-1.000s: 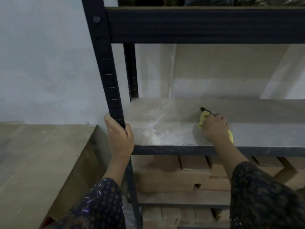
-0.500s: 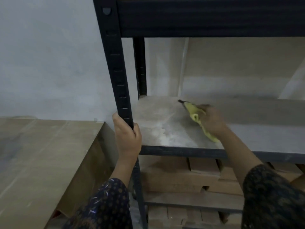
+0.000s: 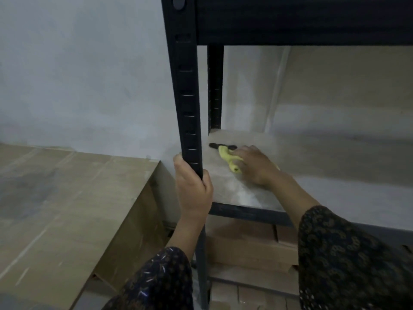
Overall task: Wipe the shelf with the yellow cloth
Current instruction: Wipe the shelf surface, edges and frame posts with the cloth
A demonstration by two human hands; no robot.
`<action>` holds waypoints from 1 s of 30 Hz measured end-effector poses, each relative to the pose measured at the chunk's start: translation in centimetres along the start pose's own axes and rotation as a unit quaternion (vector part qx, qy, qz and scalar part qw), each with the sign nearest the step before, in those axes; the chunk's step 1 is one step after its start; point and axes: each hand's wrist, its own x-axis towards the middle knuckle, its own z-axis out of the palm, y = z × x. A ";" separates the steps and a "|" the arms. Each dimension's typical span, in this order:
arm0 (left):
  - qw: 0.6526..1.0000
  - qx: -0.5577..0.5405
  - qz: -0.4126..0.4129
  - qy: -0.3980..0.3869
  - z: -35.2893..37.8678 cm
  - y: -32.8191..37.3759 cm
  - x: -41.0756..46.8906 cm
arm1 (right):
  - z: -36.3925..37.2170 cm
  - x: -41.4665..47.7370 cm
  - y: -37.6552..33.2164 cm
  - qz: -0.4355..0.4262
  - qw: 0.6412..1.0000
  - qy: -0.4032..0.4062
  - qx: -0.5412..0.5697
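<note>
Well, the yellow cloth (image 3: 228,158) is soft, light and floppy, so it will bunch up and bend any way it is pushed. It cannot break. It lies on the left end of the shelf (image 3: 324,166), near the back corner, scrunched into a lumpy roll. The best place to hold it is the fat middle of the bunch, with the palm on top, so it does not slide out from under the fingers.

The right hand (image 3: 257,167) lies on top of the cloth with bent fingers, holding it and pressing it down on the board. The picture is dim and a bit blurry, so how tight the hold is I cannot say. A dark bit (image 3: 215,145) sticks out past the yellow end (maybe a dark edge of the cloth).

The left hand (image 3: 194,189) is wrapped around the black metal post (image 3: 185,86) at the front corner of the rack. The post is hard and smooth, with small slots in a row.

The shelf board is flat, grey and dull, with a pale dusty patch near the front edge. Brown cardboard boxes (image 3: 245,249) sit underneath, and a big cardboard box (image 3: 67,209) stands to the left by the pale wall (image 3: 78,74).
</note>
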 end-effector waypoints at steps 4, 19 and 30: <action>1.000 -0.004 -0.002 -0.012 -0.2 0.1 0.0 | -0.6 -3.3 -1.2 -0.072 0.994 -0.037 0.068; 0.992 0.049 -0.005 -0.119 -3.6 0.4 -3.7 | 0.2 -6.0 -0.6 -0.012 0.999 0.031 0.004; 0.992 -0.002 -0.058 -0.111 -3.8 0.2 -3.9 | -2.1 -9.1 0.2 0.048 0.997 0.044 0.040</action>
